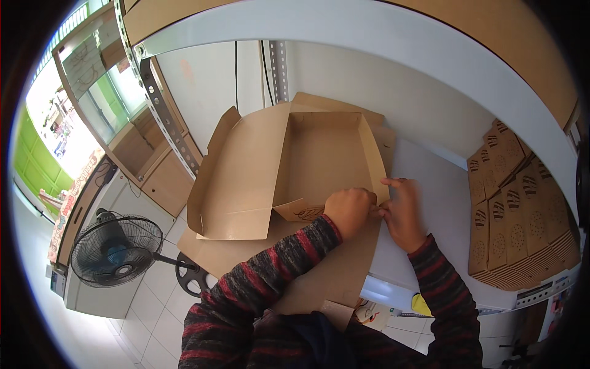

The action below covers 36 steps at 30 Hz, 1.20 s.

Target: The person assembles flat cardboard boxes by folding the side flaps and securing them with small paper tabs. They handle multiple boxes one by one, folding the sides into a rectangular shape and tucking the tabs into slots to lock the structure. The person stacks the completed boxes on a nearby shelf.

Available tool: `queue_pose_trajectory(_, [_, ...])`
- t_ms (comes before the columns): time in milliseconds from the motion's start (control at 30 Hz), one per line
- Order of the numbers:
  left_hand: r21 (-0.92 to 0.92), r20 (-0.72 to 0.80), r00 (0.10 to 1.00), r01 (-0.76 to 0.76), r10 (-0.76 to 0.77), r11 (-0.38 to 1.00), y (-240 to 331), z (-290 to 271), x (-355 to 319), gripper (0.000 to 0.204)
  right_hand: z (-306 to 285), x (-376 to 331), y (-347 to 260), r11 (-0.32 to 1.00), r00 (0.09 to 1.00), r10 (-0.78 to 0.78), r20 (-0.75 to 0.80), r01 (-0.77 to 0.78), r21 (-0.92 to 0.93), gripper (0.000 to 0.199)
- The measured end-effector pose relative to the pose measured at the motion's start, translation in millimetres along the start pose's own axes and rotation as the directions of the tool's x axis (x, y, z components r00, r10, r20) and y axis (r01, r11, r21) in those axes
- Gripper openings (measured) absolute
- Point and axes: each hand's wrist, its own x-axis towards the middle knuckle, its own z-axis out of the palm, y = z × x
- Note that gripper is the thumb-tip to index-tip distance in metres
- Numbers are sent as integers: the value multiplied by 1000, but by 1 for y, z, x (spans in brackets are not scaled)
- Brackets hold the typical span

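Note:
An open cardboard box [332, 144] lies in front of me, its wide lid [246, 166] folded out to the left. At the box's near right corner, my left hand [351, 212] is closed on the front wall, fingers curled over the edge. My right hand [402, 212] meets it there from the right, thumb and fingers pinching the corner where the right side wall ends; it is slightly blurred. A front flap [295, 210] with dark print stands partly folded, left of my left hand. Flat cardboard sheets [332, 270] lie beneath the box.
Stacked printed brown cartons [519, 215] stand on the white shelf [430, 178] at the right. A metal shelf beam [344, 27] crosses overhead. On the left are a black standing fan [117, 249] and a perforated metal post [157, 104].

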Motion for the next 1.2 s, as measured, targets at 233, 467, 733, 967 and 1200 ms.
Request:
queue_pose_trajectory(233, [124,-169,974,-134,154,983,12,8,-14,26,-4,0,7,999,999,-3,-50,1,-37,5])
queue_pose_trajectory(467, [18,-312,920,-243,236,970,7,-85,-82,36,-6,0,16,996,999,-26,-47,22,-90,14])
queue_pose_trajectory(733, [7,-178,984,-33,34,999,-67,-114,-105,15,15,10,-36,862,867,-486,-113,454,-225,39])
queue_pose_trajectory(967, [43,-138,977,-157,162,987,-69,-97,-83,12,52,42,-72,793,811,-585,-32,563,-233,18])
queue_pose_trajectory(1200, [42,-94,979,-178,182,983,-72,-96,-76,18,53,38,-67,828,835,-550,4,546,-129,16])
